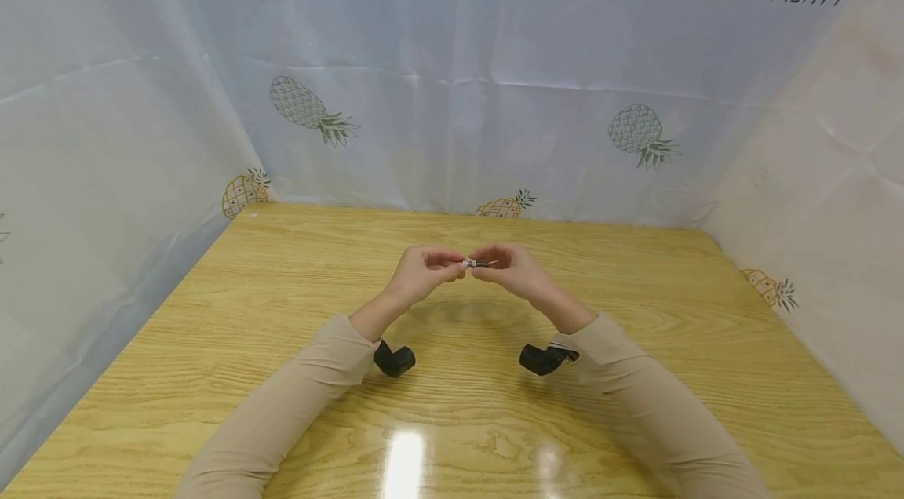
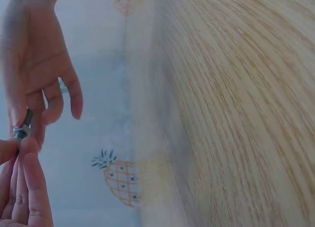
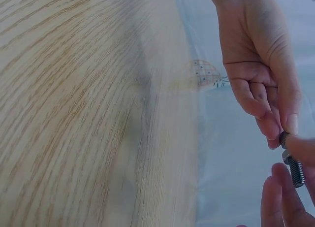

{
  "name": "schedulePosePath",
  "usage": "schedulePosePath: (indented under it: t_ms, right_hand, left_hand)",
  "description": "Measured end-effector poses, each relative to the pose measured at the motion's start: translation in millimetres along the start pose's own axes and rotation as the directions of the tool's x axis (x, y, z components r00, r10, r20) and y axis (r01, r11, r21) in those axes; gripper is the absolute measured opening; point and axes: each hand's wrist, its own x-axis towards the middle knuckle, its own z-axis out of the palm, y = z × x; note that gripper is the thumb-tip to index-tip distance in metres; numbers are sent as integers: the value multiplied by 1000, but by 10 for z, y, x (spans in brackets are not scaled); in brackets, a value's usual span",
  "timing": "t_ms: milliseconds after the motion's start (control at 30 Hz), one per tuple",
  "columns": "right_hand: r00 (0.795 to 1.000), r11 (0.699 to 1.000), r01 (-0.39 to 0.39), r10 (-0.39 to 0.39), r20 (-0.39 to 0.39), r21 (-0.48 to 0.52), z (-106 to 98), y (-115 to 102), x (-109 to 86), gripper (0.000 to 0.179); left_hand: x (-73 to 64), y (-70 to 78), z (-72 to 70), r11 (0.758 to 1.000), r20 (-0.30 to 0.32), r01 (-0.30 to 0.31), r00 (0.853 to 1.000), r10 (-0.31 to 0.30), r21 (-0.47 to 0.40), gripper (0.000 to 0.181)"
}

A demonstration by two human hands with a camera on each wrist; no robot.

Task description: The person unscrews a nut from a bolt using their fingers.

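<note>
Above the middle of the table, both hands meet at a small metal bolt [image 1: 482, 264]. My left hand [image 1: 420, 276] pinches one end of it, which seems to be the head, between thumb and fingertips. Thumb and fingers of my right hand [image 1: 518, 271] pinch it from the other side, around a nut [image 3: 287, 157] on the shaft. The bolt's threaded end [image 3: 297, 175] points out past the nut, toward the right palm. Fingertips partly cover the bolt in the left wrist view.
A wood-grain table [image 1: 318, 248] lies under the hands. Around it hangs a pale curtain [image 1: 452, 36] printed with pineapples, at the back and both sides. Black wrist mounts [image 1: 395, 360] stick out below the sleeves.
</note>
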Motion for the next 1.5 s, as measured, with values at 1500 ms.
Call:
schedulePosePath:
  t_ms: [1500]
  right_hand:
    - [999,1000,-29,29,20,-2,26,-2,9,35]
  left_hand:
    - [-4,-14,6,1000,16,-6,1000,5,6,30]
